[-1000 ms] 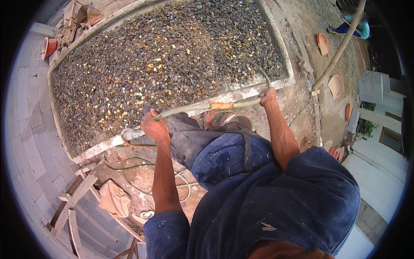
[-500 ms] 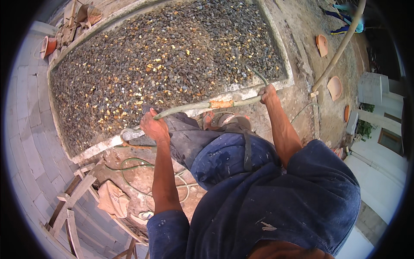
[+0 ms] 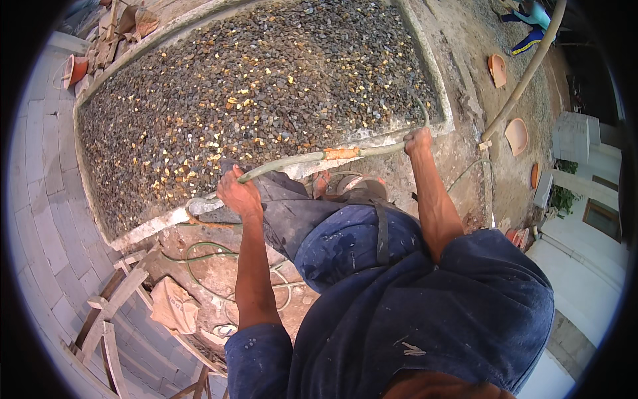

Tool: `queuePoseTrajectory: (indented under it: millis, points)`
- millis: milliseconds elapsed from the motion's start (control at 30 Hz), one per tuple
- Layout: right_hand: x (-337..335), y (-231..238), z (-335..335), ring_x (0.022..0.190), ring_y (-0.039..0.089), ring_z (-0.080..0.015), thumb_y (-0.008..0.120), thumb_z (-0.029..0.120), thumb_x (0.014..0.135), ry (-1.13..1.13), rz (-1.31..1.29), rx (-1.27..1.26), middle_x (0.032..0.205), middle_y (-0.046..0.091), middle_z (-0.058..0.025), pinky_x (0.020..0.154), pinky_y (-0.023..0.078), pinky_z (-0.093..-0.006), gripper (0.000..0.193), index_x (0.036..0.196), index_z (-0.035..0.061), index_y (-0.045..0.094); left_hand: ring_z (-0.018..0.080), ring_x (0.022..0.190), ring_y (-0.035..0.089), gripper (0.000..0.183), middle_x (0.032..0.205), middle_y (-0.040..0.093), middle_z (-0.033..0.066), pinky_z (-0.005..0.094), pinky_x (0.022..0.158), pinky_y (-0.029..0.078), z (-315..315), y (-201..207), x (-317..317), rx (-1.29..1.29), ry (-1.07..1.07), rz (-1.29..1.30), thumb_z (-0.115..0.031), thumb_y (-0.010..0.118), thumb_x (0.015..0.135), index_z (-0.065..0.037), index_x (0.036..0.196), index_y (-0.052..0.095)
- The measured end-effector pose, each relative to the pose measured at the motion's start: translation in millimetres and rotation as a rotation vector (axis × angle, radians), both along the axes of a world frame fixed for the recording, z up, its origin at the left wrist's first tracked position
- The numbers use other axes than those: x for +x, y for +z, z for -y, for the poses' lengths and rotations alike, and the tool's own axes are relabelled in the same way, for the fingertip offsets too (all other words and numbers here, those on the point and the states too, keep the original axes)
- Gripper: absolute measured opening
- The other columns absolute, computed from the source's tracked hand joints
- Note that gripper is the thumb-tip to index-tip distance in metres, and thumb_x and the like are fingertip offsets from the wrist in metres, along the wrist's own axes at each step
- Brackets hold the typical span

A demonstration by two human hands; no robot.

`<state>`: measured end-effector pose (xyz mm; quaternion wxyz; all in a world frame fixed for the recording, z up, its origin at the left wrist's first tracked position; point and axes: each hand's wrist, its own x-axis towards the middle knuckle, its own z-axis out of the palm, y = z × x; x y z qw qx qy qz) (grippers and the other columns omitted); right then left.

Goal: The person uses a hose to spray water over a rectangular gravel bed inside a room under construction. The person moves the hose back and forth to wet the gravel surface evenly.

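- Right hand (image 3: 418, 141) has shifted a little outward, to the person's right; the thin green length (image 3: 425, 114) rising out of that fist has swung over with it, toward the near right corner of the gravel (image 3: 252, 86).
- Left hand (image 3: 239, 193) sits about where it was, fingers wrapped round the hose (image 3: 286, 162).
- Right fingers closed too, gripping the far end of the same hose, close to where the thin length comes out.
- Hose location: stretched between both fists, held up at the near side of the bed, in front of the person's legs. Orange wrapping (image 3: 341, 153) shows about mid-span, nearer the right hand.
- Past the left fist, a pale bent part (image 3: 201, 203) overlaps the concrete border (image 3: 156, 229) in view; whether it touches, cannot tell.
- Meaning, my read: the left hand anchors while the right steers, so the aim now favours that right corner. Small correction, no regrip.
- Water coming out? Too small to tell.
- Co-worker (image 3: 533, 23) at upper right has changed stance, legs spread differently; well apart, seemingly no bearing on the hose work.
- Green coils (image 3: 199, 247) on the ground by the border look unchanged.
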<state>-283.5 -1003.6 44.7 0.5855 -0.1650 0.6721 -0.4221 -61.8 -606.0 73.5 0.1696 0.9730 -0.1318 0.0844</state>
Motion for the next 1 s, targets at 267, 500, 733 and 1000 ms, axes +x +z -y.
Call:
queuePoseTrajectory:
  millis: [267,500,733,1000]
  points:
    - [7,11,2,0.046,0.038,-0.016,0.045,0.004,0.081,-0.021,-0.017,0.018,0.066,0.042,-0.008,0.036,0.027,-0.0302,0.004,0.083,0.0071,0.045,0.0344,0.077,0.055,0.03,0.073,0.058,0.0164,0.0458,0.075,0.04,1,1,0,-0.003,0.004,-0.005,-0.022,0.05,0.094,-0.002,0.073,0.055]
    - [10,15,1,0.045,0.038,-0.0157,0.044,0.004,0.082,-0.028,-0.026,0.001,0.063,0.042,-0.0074,0.036,0.027,-0.0297,0.004,0.084,0.0062,0.044,0.0339,0.078,0.055,0.03,0.073,0.058,0.0161,0.0459,0.075,0.04,2,1,0,-0.011,0.007,0.016,-0.022,0.05,0.094,-0.002,0.072,0.054]
    - [8,15,10,0.043,0.035,-0.0124,0.04,0.007,0.087,0.201,0.139,0.014,0.06,0.04,-0.0028,0.036,0.026,-0.0275,0.007,0.081,0.0086,0.043,0.0337,0.079,0.055,0.031,0.079,0.059,0.015,0.0457,0.076,0.039,3,4,1,0.021,0.01,-0.075,-0.023,0.048,0.096,0.0,0.078,0.059]
    - [19,18,20,0.04,0.032,-0.0115,0.038,0.008,0.088,0.265,0.123,0.051,0.056,0.037,-0.0007,0.034,0.023,-0.027,0.01,0.079,0.0098,0.043,0.0351,0.08,0.056,0.031,0.079,0.059,0.016,0.0464,0.075,0.039,1,4,2,0.017,0.0,-0.071,-0.023,0.049,0.096,0.0,0.077,0.059]
